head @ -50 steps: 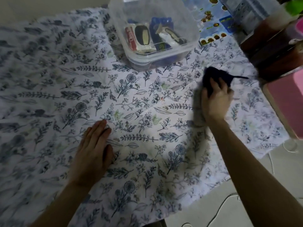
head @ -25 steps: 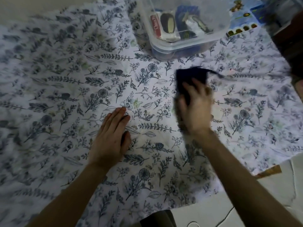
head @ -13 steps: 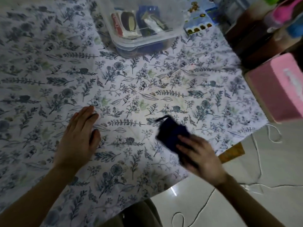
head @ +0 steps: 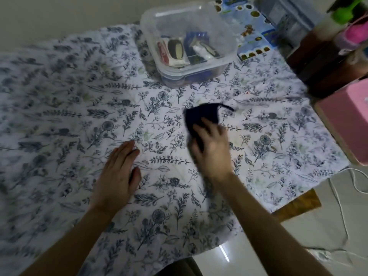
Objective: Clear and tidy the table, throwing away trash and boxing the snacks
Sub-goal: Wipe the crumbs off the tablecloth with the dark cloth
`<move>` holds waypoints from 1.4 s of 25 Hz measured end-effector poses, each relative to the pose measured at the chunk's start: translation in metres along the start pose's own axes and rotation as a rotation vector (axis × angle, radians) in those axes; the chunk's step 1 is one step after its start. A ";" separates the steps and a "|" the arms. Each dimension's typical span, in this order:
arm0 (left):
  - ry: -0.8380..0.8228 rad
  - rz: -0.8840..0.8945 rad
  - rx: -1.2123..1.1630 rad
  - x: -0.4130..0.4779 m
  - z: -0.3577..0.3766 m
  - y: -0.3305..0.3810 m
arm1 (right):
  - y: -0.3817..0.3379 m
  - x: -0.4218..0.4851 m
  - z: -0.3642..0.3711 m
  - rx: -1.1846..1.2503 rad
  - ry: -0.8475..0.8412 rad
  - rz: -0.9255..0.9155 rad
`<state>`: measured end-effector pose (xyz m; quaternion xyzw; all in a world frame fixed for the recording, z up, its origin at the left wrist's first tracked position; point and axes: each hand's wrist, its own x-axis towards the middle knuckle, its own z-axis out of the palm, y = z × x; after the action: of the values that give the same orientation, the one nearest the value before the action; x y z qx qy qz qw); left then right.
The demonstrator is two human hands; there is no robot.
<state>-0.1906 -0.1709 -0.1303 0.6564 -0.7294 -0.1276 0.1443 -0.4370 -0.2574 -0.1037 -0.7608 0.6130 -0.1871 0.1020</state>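
At centre left of the frame the left hand [head: 117, 172] lay flat on the table's white cloth printed with blue-grey leaves [head: 59, 116], its grip fully open, fingers straight, holding nothing. At upper centre a clear square plastic box [head: 171, 18] stood open-topped on that cloth. In it lay several snack packets [head: 175, 50], one red and white, others blue and silvery. Just right of centre the right hand [head: 211, 144] had its grip curled round a crumpled dark navy rag [head: 199, 116], pressing it on the cloth. A pink box [head: 348, 120] sat at the right edge.
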 end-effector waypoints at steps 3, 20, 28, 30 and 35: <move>-0.016 -0.007 -0.002 -0.001 0.000 0.001 | -0.007 -0.047 0.002 0.012 -0.146 -0.339; -0.048 -0.008 0.014 0.001 0.004 -0.004 | 0.100 0.104 -0.021 -0.246 0.105 0.410; -0.019 -0.013 -0.013 0.001 0.002 0.001 | -0.008 -0.062 0.003 0.018 -0.122 -0.274; -0.020 -0.013 -0.009 0.001 0.002 0.002 | 0.015 -0.111 -0.012 -0.025 -0.179 -0.435; -0.022 -0.013 -0.010 0.001 0.000 0.003 | 0.120 -0.132 -0.072 -0.161 -0.003 -0.005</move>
<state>-0.1936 -0.1717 -0.1293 0.6588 -0.7262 -0.1391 0.1388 -0.5970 -0.1516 -0.1054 -0.7683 0.6240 -0.1366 0.0410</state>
